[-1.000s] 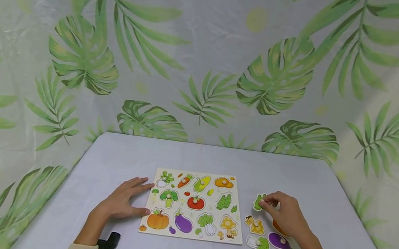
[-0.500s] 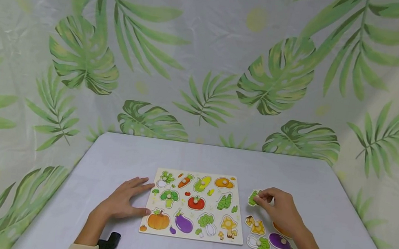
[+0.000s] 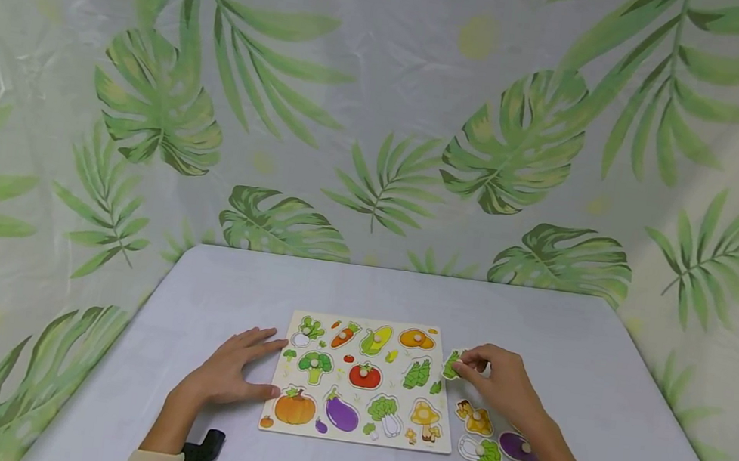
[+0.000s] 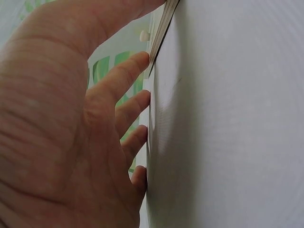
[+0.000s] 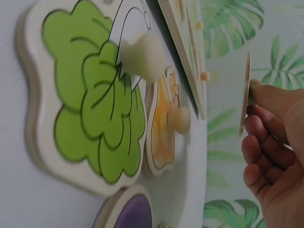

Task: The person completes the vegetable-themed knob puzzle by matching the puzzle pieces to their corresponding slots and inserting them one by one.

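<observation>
My right hand [image 3: 493, 378] pinches a green leafy-looking puzzle piece [image 3: 452, 365] just off the right edge of the wooden vegetable puzzle board [image 3: 335, 380]. In the right wrist view that piece [image 5: 245, 97] appears edge-on, raised off the table, thumb at its knob. Fingers spread, my left hand [image 3: 223, 370] rests at the board's left edge, thumb and index finger against it. The left wrist view shows these fingertips beside the board's side [image 4: 161, 35]. Knobbed pieces such as the tomato [image 3: 364, 376] and broccoli [image 3: 315, 366] sit in the board; a matching green picture [image 3: 417, 374] bears no knob.
Right of the board lie a yellow mushroom piece [image 3: 477, 418], a leafy cabbage piece [image 3: 489, 457] and an eggplant piece [image 3: 514, 446], the last partly under my right forearm. A white cloth covers the table [image 3: 362, 290]; a leaf-print curtain [image 3: 410, 113] hangs behind.
My right hand has moved left with the green piece, from beside the loose pieces to the board's right edge. An orange piece is now hidden by the right arm. My left hand stays put.
</observation>
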Demonstrator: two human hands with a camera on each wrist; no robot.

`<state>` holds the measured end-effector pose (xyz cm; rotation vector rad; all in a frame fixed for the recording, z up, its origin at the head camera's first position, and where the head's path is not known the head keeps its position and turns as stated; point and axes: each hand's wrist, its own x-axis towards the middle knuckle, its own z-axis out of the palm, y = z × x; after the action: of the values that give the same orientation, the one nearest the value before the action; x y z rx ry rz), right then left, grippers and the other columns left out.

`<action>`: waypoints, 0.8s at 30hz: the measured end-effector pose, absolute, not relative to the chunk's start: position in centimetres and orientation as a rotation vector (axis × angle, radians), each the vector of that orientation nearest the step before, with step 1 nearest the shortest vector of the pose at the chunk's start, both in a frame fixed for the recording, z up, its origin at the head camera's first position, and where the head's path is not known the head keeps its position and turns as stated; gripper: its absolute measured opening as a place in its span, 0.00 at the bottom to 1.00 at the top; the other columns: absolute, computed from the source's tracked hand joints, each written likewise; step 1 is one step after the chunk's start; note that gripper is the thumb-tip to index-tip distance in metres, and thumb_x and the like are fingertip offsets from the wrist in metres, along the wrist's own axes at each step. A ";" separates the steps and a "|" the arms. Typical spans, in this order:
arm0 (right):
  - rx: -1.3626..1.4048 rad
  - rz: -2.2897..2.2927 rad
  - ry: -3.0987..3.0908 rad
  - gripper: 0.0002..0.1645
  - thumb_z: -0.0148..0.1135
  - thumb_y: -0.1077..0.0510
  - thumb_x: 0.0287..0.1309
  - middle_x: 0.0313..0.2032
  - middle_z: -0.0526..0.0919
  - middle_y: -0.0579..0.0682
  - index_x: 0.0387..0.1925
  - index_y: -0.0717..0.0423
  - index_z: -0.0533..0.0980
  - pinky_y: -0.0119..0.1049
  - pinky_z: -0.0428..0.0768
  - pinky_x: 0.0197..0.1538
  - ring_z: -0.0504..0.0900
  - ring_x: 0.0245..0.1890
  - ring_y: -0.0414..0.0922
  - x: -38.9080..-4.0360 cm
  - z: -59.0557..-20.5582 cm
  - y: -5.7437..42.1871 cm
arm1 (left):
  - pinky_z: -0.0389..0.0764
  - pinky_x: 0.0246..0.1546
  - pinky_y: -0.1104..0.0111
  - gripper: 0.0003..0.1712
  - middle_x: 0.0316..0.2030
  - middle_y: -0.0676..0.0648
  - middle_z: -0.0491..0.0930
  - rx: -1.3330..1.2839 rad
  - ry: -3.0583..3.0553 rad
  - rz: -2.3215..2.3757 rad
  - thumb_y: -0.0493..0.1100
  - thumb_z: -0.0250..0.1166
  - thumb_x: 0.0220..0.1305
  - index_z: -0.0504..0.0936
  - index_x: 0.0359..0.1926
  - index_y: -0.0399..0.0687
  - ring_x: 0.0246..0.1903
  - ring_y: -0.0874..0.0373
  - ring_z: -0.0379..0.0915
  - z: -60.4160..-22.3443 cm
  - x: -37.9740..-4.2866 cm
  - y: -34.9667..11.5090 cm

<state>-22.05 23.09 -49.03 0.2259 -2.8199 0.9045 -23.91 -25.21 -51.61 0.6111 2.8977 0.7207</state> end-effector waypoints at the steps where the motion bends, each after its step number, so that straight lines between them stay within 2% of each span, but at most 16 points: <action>1: 0.233 0.909 -2.819 0.09 0.74 0.48 0.61 0.30 0.81 0.38 0.39 0.46 0.86 0.30 0.72 0.36 0.74 0.34 0.40 -22.1 -49.0 22.9 | 0.49 0.77 0.35 0.50 0.78 0.45 0.63 0.611 2.896 0.724 0.71 0.71 0.53 0.72 0.74 0.61 0.79 0.34 0.50 -51.5 -23.9 -25.2; 24: 0.357 1.097 -2.840 0.05 0.74 0.50 0.61 0.27 0.80 0.37 0.34 0.44 0.84 0.28 0.77 0.34 0.75 0.30 0.37 -22.9 -49.9 19.1 | 0.51 0.77 0.35 0.49 0.77 0.43 0.64 0.627 2.901 0.726 0.70 0.71 0.53 0.73 0.73 0.59 0.78 0.34 0.51 -51.5 -23.8 -25.1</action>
<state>-22.89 19.13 -49.91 0.3568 -2.8403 1.0966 -23.84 -25.13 -51.47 0.6267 2.9010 0.7264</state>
